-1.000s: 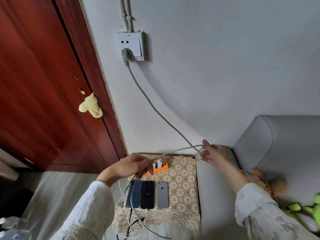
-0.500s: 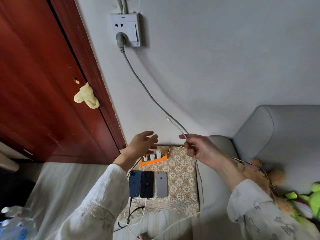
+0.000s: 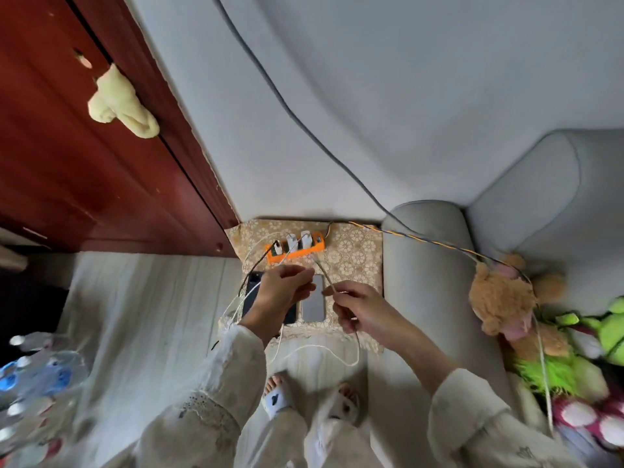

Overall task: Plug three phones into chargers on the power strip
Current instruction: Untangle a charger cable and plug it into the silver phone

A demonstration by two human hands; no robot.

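An orange power strip (image 3: 296,253) with white charger plugs lies at the back of a small table with a patterned cloth (image 3: 354,255). Three phones lie in a row in front of it: a grey phone (image 3: 313,307) is in plain sight, a dark phone (image 3: 251,292) shows at the left, and the middle one is mostly hidden by my left hand (image 3: 277,297). My left hand pinches a white charging cable (image 3: 324,349) above the phones. My right hand (image 3: 359,309) grips the same cable near its end, just right of the grey phone.
A grey sofa arm (image 3: 425,265) stands right of the table, with plush toys (image 3: 503,298) on the seat. A grey cord (image 3: 304,130) runs down the wall. A red wooden door (image 3: 84,146) is at the left. Water bottles (image 3: 30,376) are on the floor. My feet (image 3: 304,396) are below.
My view has tilted down. Both hands have come down from in front of the wall and now meet over the phones. My left hand, open before, now pinches the white cable.
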